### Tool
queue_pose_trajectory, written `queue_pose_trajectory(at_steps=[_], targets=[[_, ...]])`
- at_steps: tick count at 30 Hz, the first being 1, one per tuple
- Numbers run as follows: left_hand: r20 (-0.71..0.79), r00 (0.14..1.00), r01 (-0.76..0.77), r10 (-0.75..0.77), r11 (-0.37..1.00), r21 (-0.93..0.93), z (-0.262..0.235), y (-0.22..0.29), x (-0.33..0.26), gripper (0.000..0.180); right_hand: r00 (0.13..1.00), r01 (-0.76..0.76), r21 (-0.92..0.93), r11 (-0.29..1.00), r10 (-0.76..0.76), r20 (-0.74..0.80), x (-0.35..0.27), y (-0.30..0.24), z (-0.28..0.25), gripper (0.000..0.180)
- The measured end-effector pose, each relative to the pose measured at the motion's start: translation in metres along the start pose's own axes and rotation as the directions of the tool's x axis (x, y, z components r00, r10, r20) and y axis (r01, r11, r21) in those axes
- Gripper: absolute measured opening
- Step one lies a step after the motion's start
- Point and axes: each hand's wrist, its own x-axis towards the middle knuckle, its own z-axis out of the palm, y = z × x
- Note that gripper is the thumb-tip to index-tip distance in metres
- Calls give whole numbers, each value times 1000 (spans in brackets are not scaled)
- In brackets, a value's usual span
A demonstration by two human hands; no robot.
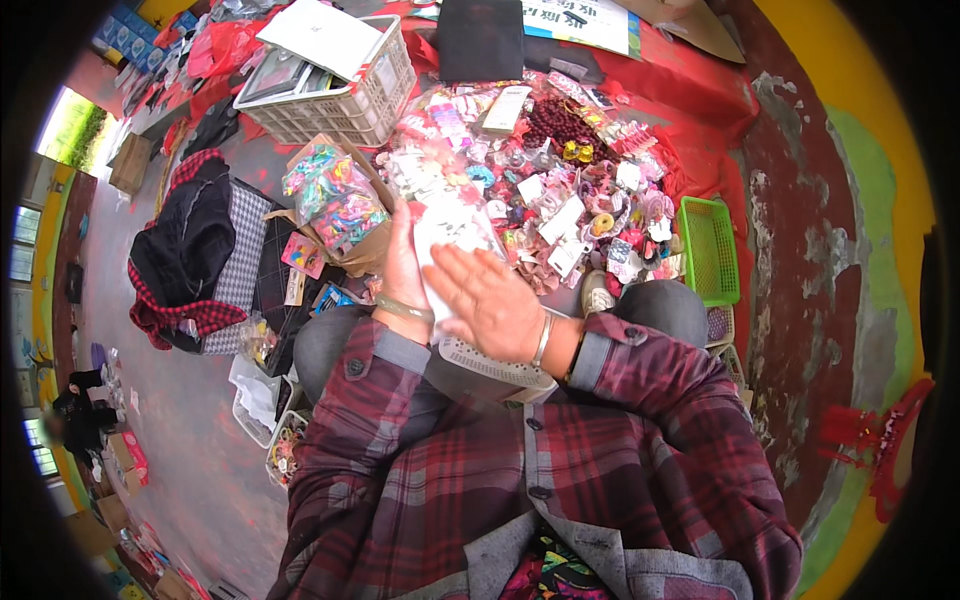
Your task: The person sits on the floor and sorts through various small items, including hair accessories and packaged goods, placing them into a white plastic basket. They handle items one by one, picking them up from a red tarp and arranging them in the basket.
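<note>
Between my two hands is a flat white piece like a packet or sheet (450, 225), overexposed, so its kind is unclear. My left hand (402, 265) holds its left edge, with the fingers partly hidden behind it. My right hand (495, 305) lies across its lower front, fingers stretched out flat and slightly blurred. Below the hands, a light perforated plastic basket (490, 362) rests at my lap. Just beyond them spreads a heap of hair ties, clips and carded trinkets (590, 215). Left of my left hand stands a cardboard box (372, 175) of colourful bagged bits (335, 195).
A grey crate (385, 85) with flat boxes stands at the far left. On the right is a green plastic basket (708, 250) by the worn wall (790, 220). A black-and-red checked garment (185, 250) drapes over a case at left. Small white bins (255, 400) sit beside my left knee.
</note>
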Motion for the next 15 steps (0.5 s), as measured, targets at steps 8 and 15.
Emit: queue_pose_trajectory(at_steps=[8,15], targets=[[63,976,202,-208,976,86,-21,-55,-9,46,924,-343,-92,935,318,-213,31,63,-28,54],[270,963,-6,-14,997,73,-19,-36,-13,49,986,-100,-100,990,85,-141,20,17,-17,57]])
